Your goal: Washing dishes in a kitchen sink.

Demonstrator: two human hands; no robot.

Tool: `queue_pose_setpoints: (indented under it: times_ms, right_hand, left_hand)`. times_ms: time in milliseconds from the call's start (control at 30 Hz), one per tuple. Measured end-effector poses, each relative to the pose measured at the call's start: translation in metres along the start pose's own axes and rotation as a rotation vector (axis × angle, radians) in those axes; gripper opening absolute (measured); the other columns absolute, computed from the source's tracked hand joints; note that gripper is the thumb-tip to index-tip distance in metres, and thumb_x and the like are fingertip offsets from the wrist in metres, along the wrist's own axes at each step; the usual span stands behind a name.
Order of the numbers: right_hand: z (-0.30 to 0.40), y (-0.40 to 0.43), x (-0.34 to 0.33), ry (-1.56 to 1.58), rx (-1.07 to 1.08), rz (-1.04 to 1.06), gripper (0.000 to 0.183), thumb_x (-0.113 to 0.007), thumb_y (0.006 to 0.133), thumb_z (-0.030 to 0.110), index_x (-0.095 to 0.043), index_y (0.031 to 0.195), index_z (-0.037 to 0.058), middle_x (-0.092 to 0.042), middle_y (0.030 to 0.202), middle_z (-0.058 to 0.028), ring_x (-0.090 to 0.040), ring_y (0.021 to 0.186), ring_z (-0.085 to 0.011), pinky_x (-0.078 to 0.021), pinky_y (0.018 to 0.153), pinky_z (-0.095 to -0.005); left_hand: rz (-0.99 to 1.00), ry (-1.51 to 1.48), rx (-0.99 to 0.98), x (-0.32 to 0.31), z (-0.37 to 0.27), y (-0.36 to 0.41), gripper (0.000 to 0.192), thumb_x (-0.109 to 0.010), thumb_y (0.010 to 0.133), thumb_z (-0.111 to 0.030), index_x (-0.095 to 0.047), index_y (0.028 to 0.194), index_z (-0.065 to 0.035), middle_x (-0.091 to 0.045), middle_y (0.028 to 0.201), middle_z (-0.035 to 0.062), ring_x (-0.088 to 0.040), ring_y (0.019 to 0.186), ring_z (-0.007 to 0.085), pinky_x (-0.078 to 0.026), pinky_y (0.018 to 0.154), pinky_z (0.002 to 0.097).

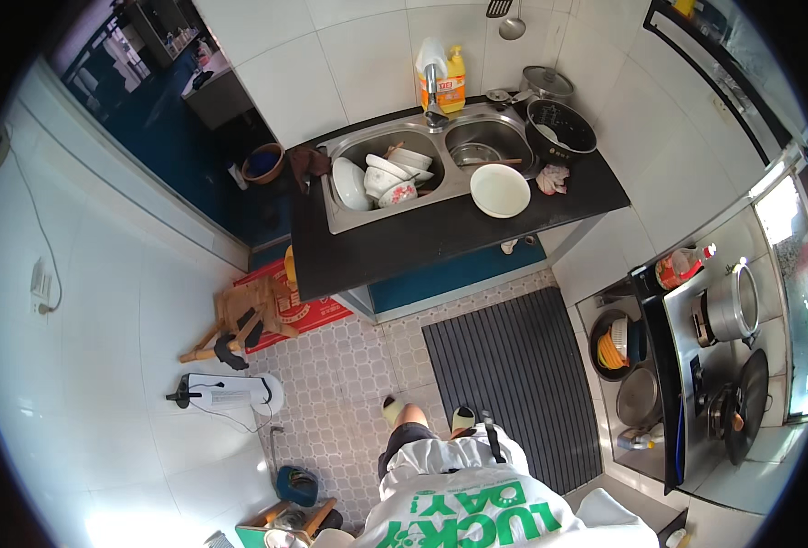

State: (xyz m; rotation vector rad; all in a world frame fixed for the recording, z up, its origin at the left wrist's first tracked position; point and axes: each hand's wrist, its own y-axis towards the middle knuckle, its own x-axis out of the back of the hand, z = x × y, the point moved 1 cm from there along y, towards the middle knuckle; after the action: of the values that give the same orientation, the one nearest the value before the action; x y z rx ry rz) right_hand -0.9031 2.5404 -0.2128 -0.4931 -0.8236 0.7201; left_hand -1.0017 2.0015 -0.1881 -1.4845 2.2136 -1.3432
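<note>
Neither of my hands is in view; below me show my white shirt with green lettering and my slippered feet. Before me stands a stainless steel double sink (437,198) set in a black countertop (376,250). Its left basin holds a pile of bowls (398,175) and a white plate (350,183). A wooden stick lies across the right basin (489,162). On the front rim of that basin sits a white bowl (500,191), beside a crumpled cloth (552,179) and a black inner pot (561,130). The faucet (433,99) rises behind, near a yellow pump bottle (453,82).
A ribbed dark mat (513,383) lies on the tiled floor. At right is a gas stove (691,411) with a metal pot (734,303) and a wok (748,407). Left stand a wooden stool (250,315) and a white appliance with a cord (229,392). A lidded pot (546,82) sits at the back corner.
</note>
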Motion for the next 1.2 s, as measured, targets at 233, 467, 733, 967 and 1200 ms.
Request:
queue_pose_setpoints:
  times_ms: [233,467,733,967,1200]
  right_hand:
    - [0.055,0.02,-0.062,0.046,-0.038,-0.035,0.022,-0.051,0.079,0.025,-0.047,0.063,0.0111,-0.05,0.057,-0.0026,-0.045,0.046,-0.012,-0.0364,0.039,-0.0273]
    - [0.282,0.035,-0.101,0.647,0.001,-0.153,0.029,-0.049,0.083,0.035,-0.054,0.098,0.0103,-0.056,0.072,-0.0017,-0.053,0.058,-0.0104,-0.0376,0.048,-0.0226]
    - [0.499,0.093,-0.095,0.527,0.133,0.02,0.058,-0.049,0.082,0.038,-0.028,0.126,0.0063,-0.058,0.074,-0.0074,-0.054,0.053,-0.0127,-0.041,0.046,-0.0228]
    - [0.506,0.131,-0.113,0.465,0.123,0.031,0.026,-0.042,0.083,0.015,-0.042,0.104,0.0002,-0.055,0.06,-0.0101,-0.053,0.044,-0.0156,-0.0439,0.039,-0.0242]
    - [0.508,0.137,-0.1,0.497,0.111,0.071,0.026,-0.042,0.082,0.012,-0.042,0.104,-0.0026,-0.056,0.061,-0.0127,-0.055,0.044,-0.018,-0.0455,0.04,-0.0249]
  left_hand:
    - [0.04,0.077,-0.013,0.068,-0.068,0.061,0.015,-0.043,0.081,-0.009,-0.056,0.083,-0.0017,-0.059,0.072,0.0075,-0.056,0.063,0.0147,-0.046,0.057,0.0253]
    - [0.193,0.178,-0.057,0.135,-0.133,0.139,0.015,-0.042,0.081,-0.009,-0.056,0.081,-0.0021,-0.059,0.07,0.0066,-0.056,0.061,0.0135,-0.046,0.055,0.0246]
    - [0.276,-0.083,-0.126,0.163,-0.292,0.153,0.009,-0.049,0.081,-0.006,-0.058,0.081,-0.0033,-0.06,0.077,0.0055,-0.057,0.067,0.0127,-0.046,0.06,0.024]
    - [0.391,0.045,-0.667,0.124,-0.487,0.098,0.025,-0.066,0.071,-0.008,-0.061,0.095,-0.0076,-0.06,0.083,0.0041,-0.058,0.077,0.0164,-0.045,0.07,0.0246]
    - [0.357,0.262,-0.728,0.093,-0.56,0.114,0.025,-0.07,0.067,-0.014,-0.064,0.091,-0.0097,-0.061,0.087,0.0038,-0.059,0.081,0.0194,-0.048,0.069,0.0255]
